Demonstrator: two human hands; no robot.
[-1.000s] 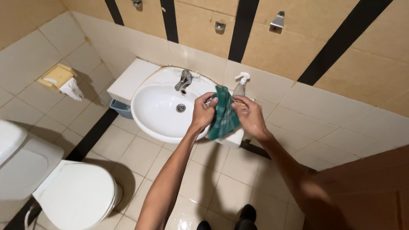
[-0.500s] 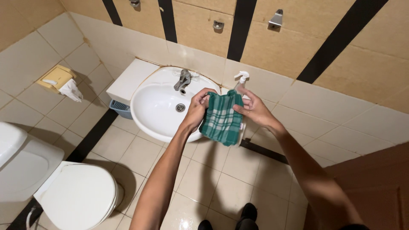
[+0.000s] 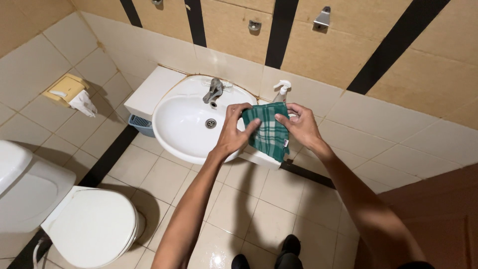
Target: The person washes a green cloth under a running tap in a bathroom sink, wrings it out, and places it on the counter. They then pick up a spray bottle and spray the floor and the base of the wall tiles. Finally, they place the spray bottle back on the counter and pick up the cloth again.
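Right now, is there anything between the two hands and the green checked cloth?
Nothing visible. The left hand and the right hand both grip the green checked cloth directly at its upper corners, above the sink's rim.

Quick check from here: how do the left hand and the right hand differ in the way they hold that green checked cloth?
The left hand grips the green checked cloth at its upper left corner, over the white sink; the right hand pinches the upper right edge, beside the sink near the spray bottle. The left hand shows its back with fingers curled over the cloth; the right hand's fingers point inward across it. Both hold the cloth hanging spread between them.
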